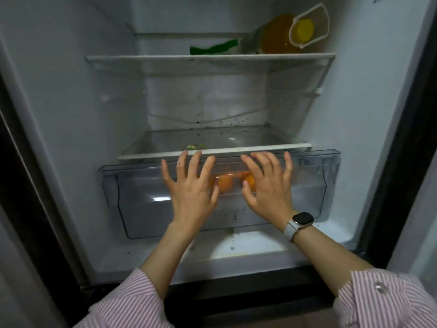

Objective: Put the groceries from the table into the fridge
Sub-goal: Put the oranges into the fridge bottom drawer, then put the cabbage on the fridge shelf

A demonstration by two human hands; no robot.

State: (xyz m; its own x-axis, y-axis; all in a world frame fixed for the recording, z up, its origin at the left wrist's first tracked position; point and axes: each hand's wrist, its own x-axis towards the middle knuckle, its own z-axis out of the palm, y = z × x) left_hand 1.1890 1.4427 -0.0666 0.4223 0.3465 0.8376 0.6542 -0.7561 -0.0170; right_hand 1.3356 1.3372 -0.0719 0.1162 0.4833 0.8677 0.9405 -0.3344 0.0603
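The fridge stands open in front of me. Its clear plastic drawer (307, 181) sits at the bottom, under a glass shelf (248, 150). Orange fruits (225, 183) show through the drawer's front between my hands. My left hand (192, 185) lies flat on the drawer front with fingers spread. My right hand (267, 185), with a white watch on the wrist, presses the front beside it, fingers also spread. Neither hand holds anything.
On the upper shelf (165, 58) lie a bottle of orange liquid with a yellow cap (283, 36) on its side and a green packet (212, 47). The middle shelf carries only crumbs. The dark door frame (402, 138) runs down the right side.
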